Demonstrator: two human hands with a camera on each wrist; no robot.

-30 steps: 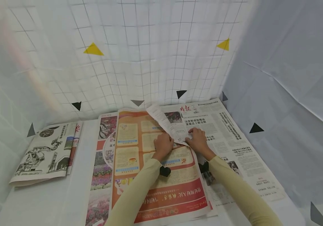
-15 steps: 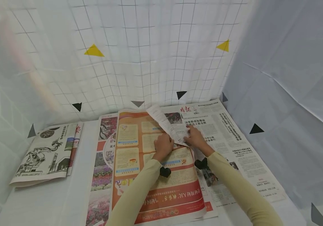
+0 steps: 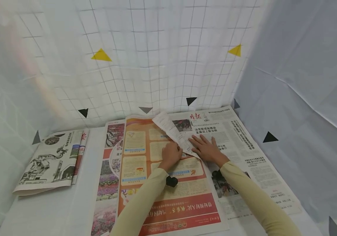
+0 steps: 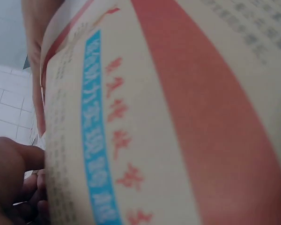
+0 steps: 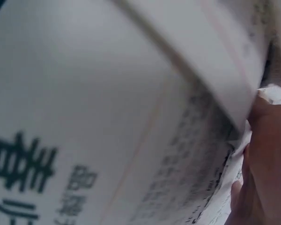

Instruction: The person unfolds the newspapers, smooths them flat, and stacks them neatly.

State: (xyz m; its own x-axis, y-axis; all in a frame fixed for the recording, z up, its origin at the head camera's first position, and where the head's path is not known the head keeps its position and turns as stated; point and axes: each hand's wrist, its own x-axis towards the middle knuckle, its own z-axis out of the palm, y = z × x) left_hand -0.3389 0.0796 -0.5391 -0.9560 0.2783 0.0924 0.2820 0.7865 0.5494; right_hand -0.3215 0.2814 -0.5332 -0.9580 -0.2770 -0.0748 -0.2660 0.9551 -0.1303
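An orange and red newspaper sheet (image 3: 163, 193) lies in the middle of the table, its upper right corner folded over as a white printed flap (image 3: 168, 126). My left hand (image 3: 171, 154) has curled fingers at the fold and pinches the sheet there. In the left wrist view, the thumb and fingers of that hand (image 4: 14, 173) meet at the paper's edge; the fingertips are partly hidden. My right hand (image 3: 208, 150) rests with fingers spread on the flap's right edge and the newspaper beneath. Close paper fills most of the right wrist view, with that hand (image 5: 271, 159) at the right.
Under the orange sheet, a newspaper page with flower photos (image 3: 104, 193) shows at left and a black-and-white newspaper (image 3: 245, 154) at right. Folded newspapers (image 3: 48, 160) lie at the table's left side. A white gridded curtain (image 3: 144, 65) hangs behind, with pale sheeting at both sides.
My right hand's fingers, bent a moment ago, are now spread flat on the paper beside the fold. The left hand stays at the same place on the sheet.
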